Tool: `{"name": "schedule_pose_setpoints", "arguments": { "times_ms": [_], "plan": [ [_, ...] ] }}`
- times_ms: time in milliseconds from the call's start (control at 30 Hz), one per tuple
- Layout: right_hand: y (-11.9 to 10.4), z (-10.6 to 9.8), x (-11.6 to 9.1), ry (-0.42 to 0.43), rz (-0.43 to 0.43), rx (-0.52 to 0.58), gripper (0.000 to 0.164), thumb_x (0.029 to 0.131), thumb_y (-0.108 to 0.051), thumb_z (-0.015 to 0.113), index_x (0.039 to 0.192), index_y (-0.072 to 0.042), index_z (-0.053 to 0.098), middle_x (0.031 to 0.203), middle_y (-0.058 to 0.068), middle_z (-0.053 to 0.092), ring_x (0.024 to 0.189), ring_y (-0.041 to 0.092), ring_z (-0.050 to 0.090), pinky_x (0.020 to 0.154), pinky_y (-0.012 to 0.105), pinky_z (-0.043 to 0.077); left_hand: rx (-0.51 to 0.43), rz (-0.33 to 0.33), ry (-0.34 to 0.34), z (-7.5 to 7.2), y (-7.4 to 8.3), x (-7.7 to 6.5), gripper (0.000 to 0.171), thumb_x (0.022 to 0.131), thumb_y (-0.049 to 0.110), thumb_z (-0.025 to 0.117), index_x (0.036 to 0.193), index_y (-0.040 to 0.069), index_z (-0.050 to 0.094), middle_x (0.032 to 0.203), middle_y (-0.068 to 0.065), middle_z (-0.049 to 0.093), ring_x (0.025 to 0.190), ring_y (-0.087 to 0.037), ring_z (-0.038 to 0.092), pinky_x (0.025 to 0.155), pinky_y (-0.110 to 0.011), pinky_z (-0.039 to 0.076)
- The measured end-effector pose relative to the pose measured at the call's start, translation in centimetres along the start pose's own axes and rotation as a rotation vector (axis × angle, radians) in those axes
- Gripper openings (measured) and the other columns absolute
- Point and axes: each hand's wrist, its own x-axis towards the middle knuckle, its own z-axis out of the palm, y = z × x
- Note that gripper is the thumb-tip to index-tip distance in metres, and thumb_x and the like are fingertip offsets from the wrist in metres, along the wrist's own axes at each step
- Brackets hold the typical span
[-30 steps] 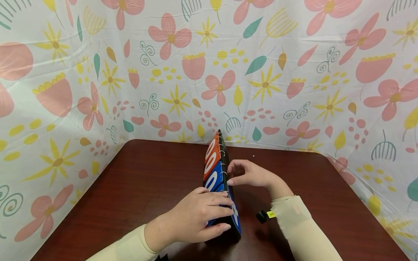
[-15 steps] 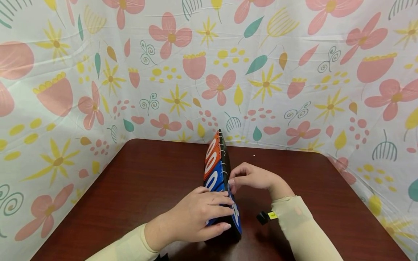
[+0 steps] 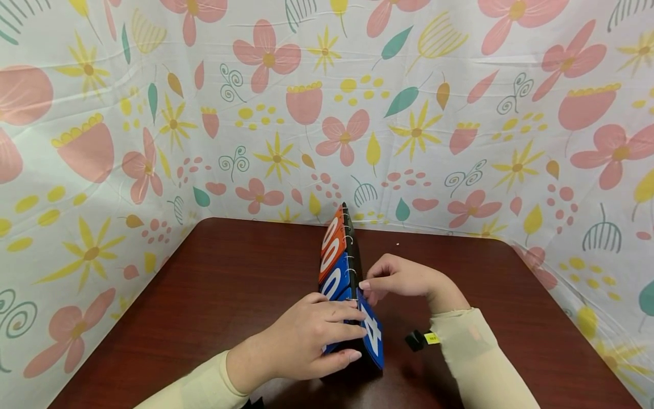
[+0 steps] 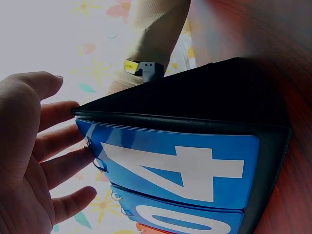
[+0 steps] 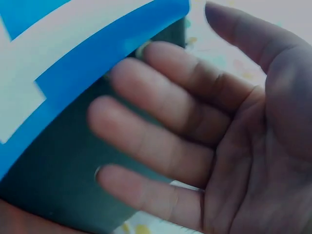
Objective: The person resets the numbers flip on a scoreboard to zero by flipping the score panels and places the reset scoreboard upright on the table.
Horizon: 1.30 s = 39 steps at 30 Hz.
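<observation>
A flip scoreboard with a black tent-shaped stand and ringed number cards stands on the table. On its left face are orange and blue cards showing 0; the left wrist view shows a blue 4 card on that face. My left hand rests across the near end of the top ridge, fingers fairly straight. At the right face is my right hand, beside the upper edge of another blue 4 card, which stands out from the stand. Its fingers are spread at that card's edge, the thumb apart; whether they touch it is unclear.
The dark red-brown table has rounded far corners. A flower-printed curtain encloses it at the back and sides. A small black piece with a yellow label sits at my right wrist.
My right hand has moved slightly right and away from the ridge. The blue 4 card on the right face has swung outward and shows more. My left hand has stayed put.
</observation>
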Motion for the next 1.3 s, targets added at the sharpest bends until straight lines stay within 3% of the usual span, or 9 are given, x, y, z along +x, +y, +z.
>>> {"name": "schedule_pose_setpoints", "arguments": {
  "times_ms": [200, 367, 567, 700, 833, 933, 1300],
  "plan": [
    [-1.9, 0.3, -0.4, 0.013, 0.007, -0.193, 0.033, 0.103, -0.034, 0.066, 0.09, -0.011, 0.086, 0.083, 0.007, 0.081, 0.079, 0.029, 0.078, 0.076, 0.045, 0.064, -0.003, -0.006, -0.003, -0.1, 0.0, 0.0, 0.037, 0.106, 0.042, 0.058, 0.126, 0.022, 0.082, 0.135, 0.005, 0.075, 0.137, -0.013, 0.065, 0.1, -0.037, 0.051],
    [-2.5, 0.8, -0.3, 0.044, 0.021, -0.271, 0.037, 0.1, -0.04, 0.068, 0.079, -0.012, 0.079, 0.07, 0.007, 0.071, 0.057, 0.011, 0.058, 0.055, 0.029, 0.05, -0.014, -0.02, -0.013, -0.1, 0.0, 0.0, 0.038, 0.106, 0.043, 0.057, 0.126, 0.022, 0.082, 0.135, 0.005, 0.075, 0.137, -0.013, 0.065, 0.1, -0.037, 0.05],
    [-2.2, 1.0, -0.1, 0.057, 0.029, -0.264, 0.035, 0.098, -0.039, 0.072, 0.073, -0.014, 0.072, 0.066, 0.015, 0.065, 0.055, 0.015, 0.058, 0.053, 0.028, 0.048, -0.043, -0.036, -0.03, -0.2, 0.1, 0.0, 0.04, 0.106, 0.044, 0.057, 0.127, 0.021, 0.082, 0.136, 0.004, 0.075, 0.139, -0.013, 0.064, 0.102, -0.037, 0.049],
    [-1.3, 0.5, -0.2, 0.029, -0.005, -0.216, 0.032, 0.097, -0.034, 0.074, 0.074, -0.012, 0.074, 0.064, 0.01, 0.065, 0.056, 0.025, 0.061, 0.057, 0.034, 0.056, -0.047, -0.037, -0.032, -0.2, 0.1, 0.0, 0.04, 0.106, 0.044, 0.057, 0.127, 0.021, 0.082, 0.136, 0.004, 0.075, 0.138, -0.013, 0.064, 0.102, -0.037, 0.049],
    [-0.3, 0.1, -0.2, -0.01, -0.074, -0.14, 0.021, 0.094, -0.023, 0.078, 0.081, -0.008, 0.078, 0.066, 0.005, 0.066, 0.058, 0.019, 0.059, 0.057, 0.033, 0.057, -0.045, -0.041, -0.035, -0.2, 0.1, 0.1, 0.04, 0.106, 0.044, 0.057, 0.127, 0.021, 0.082, 0.136, 0.005, 0.075, 0.138, -0.013, 0.064, 0.103, -0.037, 0.049],
    [0.0, 0.0, -0.2, -0.028, -0.111, -0.118, 0.018, 0.092, -0.02, 0.08, 0.081, -0.006, 0.076, 0.066, 0.004, 0.062, 0.058, 0.008, 0.053, 0.054, 0.027, 0.048, -0.043, -0.044, -0.037, -0.2, 0.1, 0.1, 0.04, 0.106, 0.044, 0.057, 0.127, 0.022, 0.082, 0.136, 0.005, 0.075, 0.139, -0.013, 0.064, 0.104, -0.038, 0.049],
    [-0.2, 0.0, -0.2, -0.08, -0.136, -0.098, 0.019, 0.095, -0.02, 0.077, 0.082, -0.007, 0.078, 0.063, 0.006, 0.057, 0.058, 0.008, 0.052, 0.053, 0.025, 0.045, -0.026, -0.039, -0.045, -0.1, 0.0, 0.1, 0.04, 0.106, 0.045, 0.057, 0.127, 0.022, 0.082, 0.136, 0.004, 0.075, 0.138, -0.011, 0.063, 0.103, -0.037, 0.049]
  ]
}}
